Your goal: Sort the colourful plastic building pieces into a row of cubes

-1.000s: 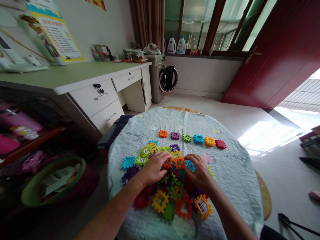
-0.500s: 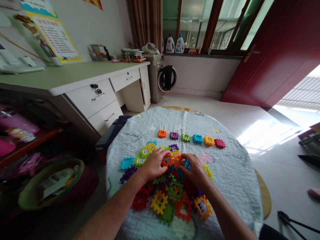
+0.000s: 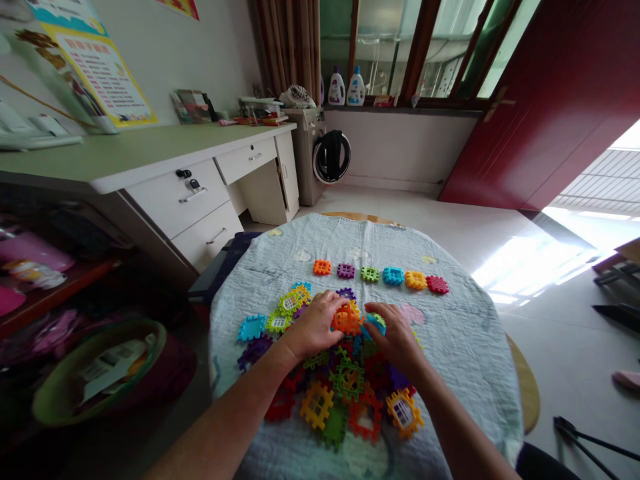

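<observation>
Presently, your left hand (image 3: 316, 325) grips the toothed, smooth orange tiles (image 3: 347, 321) between thumb and fingers, over the heap's far side. Your right hand (image 3: 395, 335) is parted beside a blue tile (image 3: 374, 325); whether they touch cannot be confirmed. Interlocked-edge plastic tiles (image 3: 347, 379) lie heaped around, covering one another, on crinkled cloth (image 3: 465, 360). Beyond stands a six-colour row (image 3: 370, 274). Half a second ago, both your hands met the orange.

The room is looking like a home: a silver front-loading washer (image 3: 304, 160) and white plastic detergent bottles (image 3: 337, 90) are standing near a brown fabric curtain (image 3: 287, 50), and a round, pale-blue cloth-draped counter (image 3: 467, 363) is bearing colourful plastic toy pieces (image 3: 317, 405).
</observation>
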`<state>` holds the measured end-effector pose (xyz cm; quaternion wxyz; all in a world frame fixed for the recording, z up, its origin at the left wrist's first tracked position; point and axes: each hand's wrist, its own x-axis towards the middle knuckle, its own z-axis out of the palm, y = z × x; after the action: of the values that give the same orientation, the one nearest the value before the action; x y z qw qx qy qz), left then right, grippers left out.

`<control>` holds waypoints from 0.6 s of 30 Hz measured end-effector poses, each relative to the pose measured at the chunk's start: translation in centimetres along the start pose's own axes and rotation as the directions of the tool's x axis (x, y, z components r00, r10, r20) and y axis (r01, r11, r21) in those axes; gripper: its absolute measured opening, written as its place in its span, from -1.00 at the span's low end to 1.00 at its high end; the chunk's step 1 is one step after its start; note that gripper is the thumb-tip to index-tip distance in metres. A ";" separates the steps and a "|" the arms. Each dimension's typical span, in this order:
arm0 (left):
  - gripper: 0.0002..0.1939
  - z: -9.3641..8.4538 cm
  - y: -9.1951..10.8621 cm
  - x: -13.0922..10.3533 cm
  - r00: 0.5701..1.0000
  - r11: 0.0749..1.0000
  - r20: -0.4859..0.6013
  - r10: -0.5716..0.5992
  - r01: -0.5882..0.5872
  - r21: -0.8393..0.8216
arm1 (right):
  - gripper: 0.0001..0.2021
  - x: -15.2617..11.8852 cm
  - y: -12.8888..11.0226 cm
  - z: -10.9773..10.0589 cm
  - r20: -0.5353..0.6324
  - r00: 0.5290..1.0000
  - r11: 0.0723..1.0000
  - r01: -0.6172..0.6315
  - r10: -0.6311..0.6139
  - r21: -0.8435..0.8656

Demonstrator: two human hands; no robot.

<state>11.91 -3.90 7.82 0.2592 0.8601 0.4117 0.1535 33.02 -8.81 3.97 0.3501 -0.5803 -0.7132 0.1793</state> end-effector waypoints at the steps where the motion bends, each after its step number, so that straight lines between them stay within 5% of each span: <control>1: -0.41 0.4 0.2 0.2 1.000 1.000 0.011 0.002 -0.002 0.013 | -0.78 0.0 0.3 -0.4 -0.023 1.000 1.000 -0.014 0.014 0.001; 7: -0.42 2.1 0.5 1.1 0.999 0.995 0.049 -0.012 0.007 0.102 | -0.79 -0.3 1.9 -2.2 -0.103 0.992 0.997 -0.075 0.075 0.000; 18: -0.54 2.1 0.4 1.9 0.993 0.980 0.119 -0.011 -0.013 0.198 | -0.78 -0.3 2.2 -2.5 -0.090 0.991 0.995 -0.097 0.097 0.002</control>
<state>14.35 -3.29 6.42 0.1963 0.8895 0.4082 0.0602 36.31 -8.86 4.17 0.3719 -0.6222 -0.6679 0.1687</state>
